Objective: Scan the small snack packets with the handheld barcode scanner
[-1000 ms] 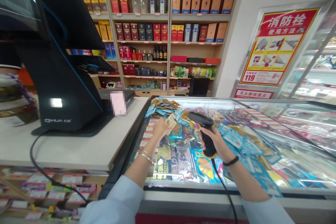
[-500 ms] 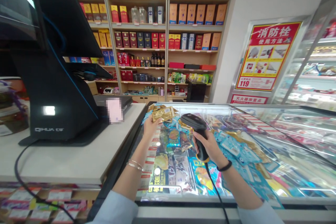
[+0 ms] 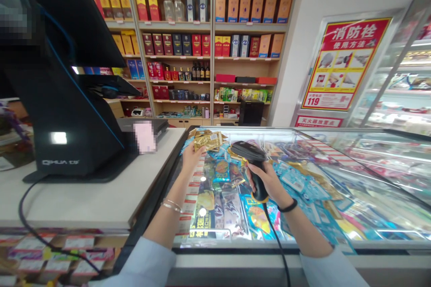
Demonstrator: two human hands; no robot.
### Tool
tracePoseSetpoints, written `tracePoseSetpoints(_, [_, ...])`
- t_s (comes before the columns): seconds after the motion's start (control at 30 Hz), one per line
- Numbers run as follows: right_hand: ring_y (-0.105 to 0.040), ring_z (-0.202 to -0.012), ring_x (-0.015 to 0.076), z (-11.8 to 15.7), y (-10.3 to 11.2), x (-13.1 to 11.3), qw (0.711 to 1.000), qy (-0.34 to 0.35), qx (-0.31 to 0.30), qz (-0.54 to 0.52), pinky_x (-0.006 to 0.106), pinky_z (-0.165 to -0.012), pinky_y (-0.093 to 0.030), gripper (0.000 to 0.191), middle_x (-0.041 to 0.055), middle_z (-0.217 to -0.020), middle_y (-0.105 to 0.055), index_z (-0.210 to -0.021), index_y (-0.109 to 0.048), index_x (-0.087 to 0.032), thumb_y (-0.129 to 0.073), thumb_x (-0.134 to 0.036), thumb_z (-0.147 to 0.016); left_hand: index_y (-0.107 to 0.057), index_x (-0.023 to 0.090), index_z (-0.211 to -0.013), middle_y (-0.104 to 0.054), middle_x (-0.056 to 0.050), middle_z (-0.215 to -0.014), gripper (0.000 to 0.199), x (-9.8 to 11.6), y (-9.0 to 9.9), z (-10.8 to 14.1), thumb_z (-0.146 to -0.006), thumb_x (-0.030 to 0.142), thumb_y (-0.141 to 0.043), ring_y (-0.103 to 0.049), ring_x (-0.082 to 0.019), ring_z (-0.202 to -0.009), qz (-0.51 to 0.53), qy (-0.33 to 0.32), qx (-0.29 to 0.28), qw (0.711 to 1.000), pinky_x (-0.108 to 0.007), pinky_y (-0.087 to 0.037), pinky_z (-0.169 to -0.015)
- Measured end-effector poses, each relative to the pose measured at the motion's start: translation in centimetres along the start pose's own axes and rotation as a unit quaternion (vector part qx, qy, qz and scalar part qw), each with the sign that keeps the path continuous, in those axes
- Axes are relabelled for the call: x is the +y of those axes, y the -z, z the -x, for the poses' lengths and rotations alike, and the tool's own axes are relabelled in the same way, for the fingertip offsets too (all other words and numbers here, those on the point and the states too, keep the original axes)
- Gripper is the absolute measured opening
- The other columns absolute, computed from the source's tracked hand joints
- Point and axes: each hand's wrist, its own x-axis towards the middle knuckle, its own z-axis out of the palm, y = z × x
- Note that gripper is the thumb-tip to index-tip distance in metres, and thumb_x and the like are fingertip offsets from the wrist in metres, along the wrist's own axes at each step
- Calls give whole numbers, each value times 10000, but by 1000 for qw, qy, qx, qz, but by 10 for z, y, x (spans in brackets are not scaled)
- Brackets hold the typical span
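Note:
My left hand (image 3: pixel 192 156) is closed on the near edge of a gold packet (image 3: pixel 209 141), above a pile of gold and blue packets at the far left of the glass-topped freezer (image 3: pixel 197 258). Wrapped round the handle of a black barcode scanner (image 3: pixel 249 151) is my right hand (image 3: pixel 267 180). The scanner's head points left toward the gold packet, with a gap between them. Its cable (image 3: pixel 278 242) runs down over the freezer's front edge. To the right of my right hand, several blue packets (image 3: pixel 296 178) lie spread on the glass.
A black checkout terminal (image 3: pixel 72 143) stands on the white counter (image 3: pixel 148 179) at left. Bagged frozen goods show through the freezer glass. Shelves of boxes and bottles (image 3: pixel 178 81) line the back wall, beside a red and white poster (image 3: pixel 346 67).
The whole view has shifted slightly, with shelves and counter sitting a little higher. Both hands keep their grips, and the scanner still faces the gold packet.

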Motion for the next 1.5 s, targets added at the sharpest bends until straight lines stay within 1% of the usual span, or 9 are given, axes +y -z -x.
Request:
tracePoseSetpoints(0.23, [-486, -363, 108, 0, 0, -2, 1000, 1, -1, -6, 229, -323, -415, 372, -36, -553, -541, -786, -583, -190, -737, -526, -743, -651, 161, -974, -724, -50, -934, 348, -2, 0, 0, -693, 355, -714, -710, -222, -814, -11, -2, 3, 1000, -424, -605, -796])
tracePoseSetpoints(0.43, [-489, -360, 103, 0, 1, -2, 1000, 10, 4, -7, 220, -312, -408, 388, -27, -556, -549, -705, -576, -180, -744, -528, -739, -658, 151, -930, -731, -53, -897, 330, 1, 0, 2, -667, 335, -736, -710, -228, -769, 10, -11, 5, 1000, -442, -609, -781])
tracePoseSetpoints(0.6, [-493, -351, 103, 0, 0, -1, 1000, 12, -2, 5, 217, -320, -408, 359, -24, -547, -565, -721, -579, -181, -723, -506, -766, -654, 146, -986, -727, -55, -923, 375, -3, -1, 0, -675, 339, -737, -709, -228, -808, 2, 8, -6, 1000, -439, -603, -808])
tracePoseSetpoints(0.73, [-486, -342, 101, -2, -2, -1, 1000, 4, -16, -9, 212, -319, -396, 332, -26, -541, -578, -795, -598, -178, -713, -488, -770, -656, 135, -952, -713, -48, -857, 426, -2, -5, 2, -606, 342, -793, -696, -234, -791, 9, 38, -17, 999, -440, -605, -776])
tracePoseSetpoints(0.83, [-478, -344, 98, -2, -2, -6, 1000, -5, -6, -25, 211, -315, -402, 343, -31, -533, -576, -790, -596, -181, -718, -498, -748, -653, 131, -948, -713, -54, -859, 513, 6, -13, 7, -552, 404, -831, -694, -242, -799, 45, 24, -24, 998, -442, -604, -763])
tracePoseSetpoints(0.93, [-489, -358, 102, 2, 5, -21, 999, -2, 21, -32, 213, -308, -413, 361, -32, -539, -580, -765, -586, -185, -739, -508, -715, -642, 138, -981, -720, -62, -905, 569, 17, -31, 15, -553, 460, -837, -702, -255, -852, 86, -3, -43, 995, -444, -603, -775])
tracePoseSetpoints(1.07, [-506, -365, 105, 15, 31, -51, 998, 23, 62, -20, 216, -308, -426, 358, -32, -553, -586, -761, -593, -185, -754, -499, -700, -641, 150, -951, -722, -49, -871, 509, 37, -72, 26, -574, 431, -836, -708, -246, -817, 93, -17, -102, 990, -439, -611, -755])
tracePoseSetpoints(1.3, [-513, -375, 108, 57, 112, -86, 987, 60, 150, 2, 215, -306, -427, 350, -26, -572, -598, -838, -643, -175, -775, -463, -692, -661, 149, -983, -740, -56, -904, 436, 60, -154, 51, -653, 401, -798, -705, -223, -815, 124, -36, -190, 973, -406, -610, -766])
tracePoseSetpoints(1.5, [-524, -370, 111, 89, 184, -80, 966, 60, 251, -15, 210, -306, -432, 349, -18, -569, -612, -807, -638, -177, -800, -443, -650, -678, 133, -1019, -741, -73, -911, 481, 41, -206, 75, -658, 428, -799, -707, -236, -847, 121, -24, -232, 965, -407, -596, -784])
